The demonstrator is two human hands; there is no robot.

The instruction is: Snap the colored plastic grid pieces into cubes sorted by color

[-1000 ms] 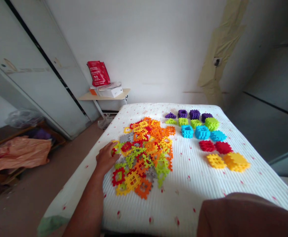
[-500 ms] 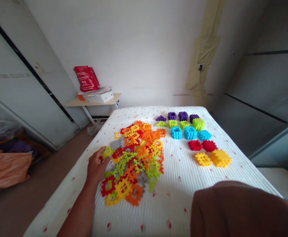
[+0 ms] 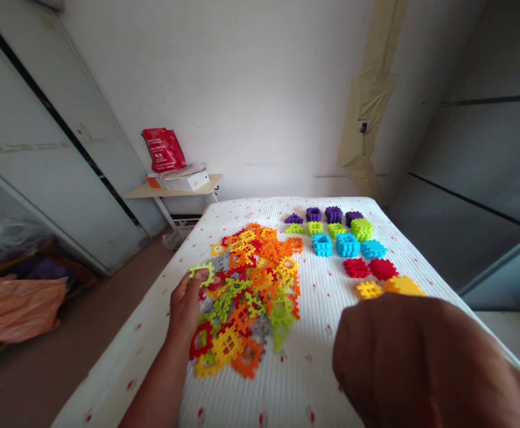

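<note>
A loose heap of flat plastic waffle blocks (image 3: 251, 285) in orange, yellow, red, lime and grey lies on a white mattress (image 3: 313, 380). At the heap's left edge, my left hand (image 3: 187, 306) pinches a lime green waffle block (image 3: 201, 272) between its fingers. My right hand (image 3: 388, 356) hangs close to the camera above the mattress, curled, with its back towards me. Its fingers are hidden. Sorted stacks lie to the right of the heap: purple (image 3: 333, 214), lime (image 3: 362, 229), blue (image 3: 347, 245), red (image 3: 369, 268) and yellow (image 3: 369, 290).
The mattress has a ribbed cover with small red marks. Behind it, a small side table (image 3: 170, 191) holds a white box (image 3: 188, 181) and a red bag (image 3: 164, 150). Wardrobe doors (image 3: 59, 160) stand at the left, above an orange cloth (image 3: 14, 312).
My left hand has lifted the lime green block off the heap. My right hand has risen and moved forward, covering part of the yellow stacks. The view has shifted slightly.
</note>
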